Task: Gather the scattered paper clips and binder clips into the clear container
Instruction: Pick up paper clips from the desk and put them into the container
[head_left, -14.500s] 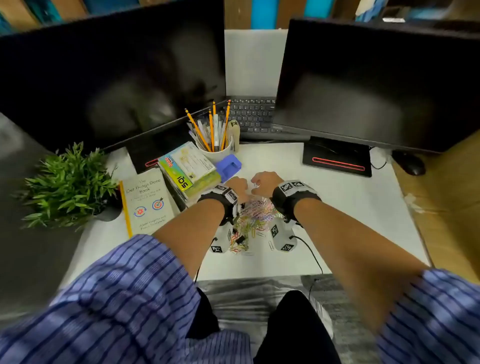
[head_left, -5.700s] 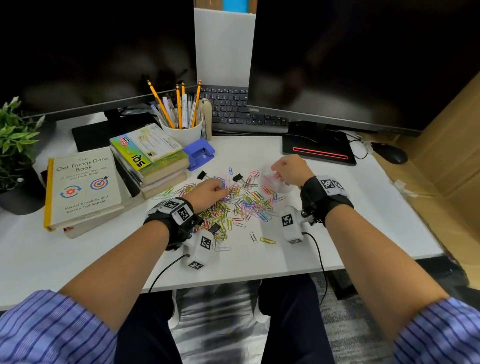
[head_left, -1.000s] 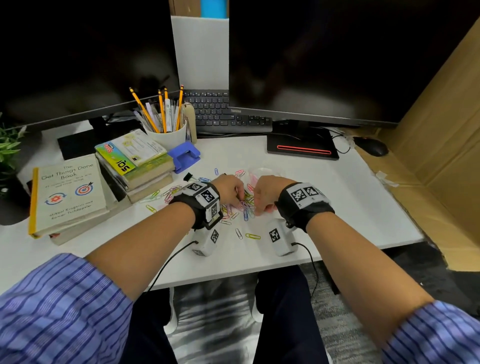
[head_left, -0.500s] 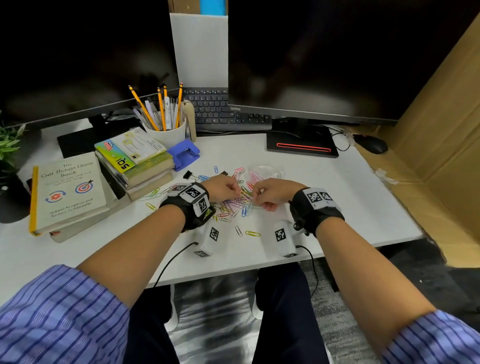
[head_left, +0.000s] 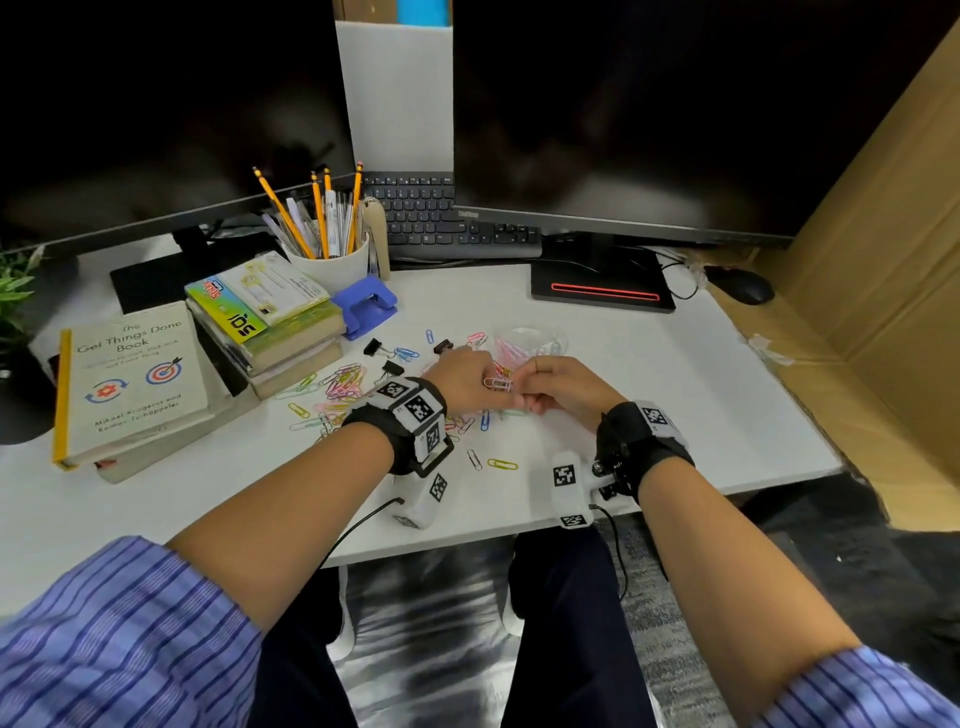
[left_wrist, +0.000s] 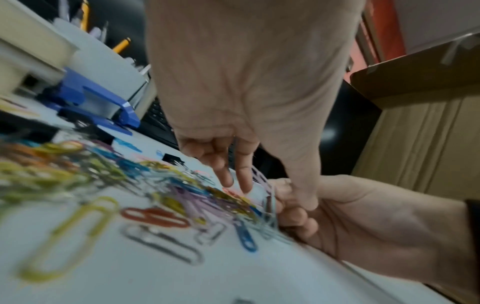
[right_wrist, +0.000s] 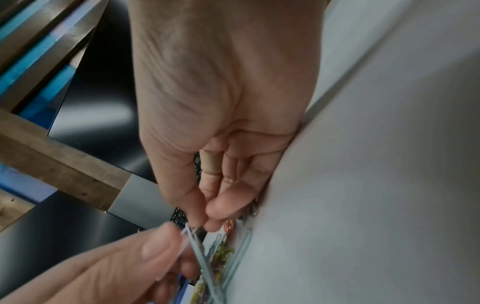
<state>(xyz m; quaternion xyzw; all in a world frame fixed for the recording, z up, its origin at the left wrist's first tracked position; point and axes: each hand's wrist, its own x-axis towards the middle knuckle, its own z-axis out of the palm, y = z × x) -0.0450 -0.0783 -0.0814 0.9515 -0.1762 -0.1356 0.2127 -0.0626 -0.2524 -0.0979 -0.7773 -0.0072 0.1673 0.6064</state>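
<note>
Colourful paper clips (head_left: 337, 387) lie scattered on the white desk (head_left: 675, 395), with black binder clips (head_left: 372, 347) among them. The clear container (head_left: 535, 340) stands just behind my hands with pink clips inside. My left hand (head_left: 491, 387) and right hand (head_left: 524, 400) meet over the pile, fingertips together, and both pinch a small bunch of paper clips (head_left: 498, 384). In the left wrist view two fingers (left_wrist: 241, 176) reach down to the pile and the bunch (left_wrist: 270, 207) sits against the right hand. The right hand (right_wrist: 207, 223) has its fingers curled round grey clips (right_wrist: 205, 257).
A blue hole punch (head_left: 363, 306), stacked books (head_left: 270, 322) and a pencil cup (head_left: 327, 260) stand at the left. Behind them are two monitors and a keyboard (head_left: 447, 228). A mouse (head_left: 740, 286) and a cardboard wall (head_left: 857, 260) are at the right.
Both hands stayed together over the pile and edged back toward the container. A small bunch of clips now shows between their fingertips.
</note>
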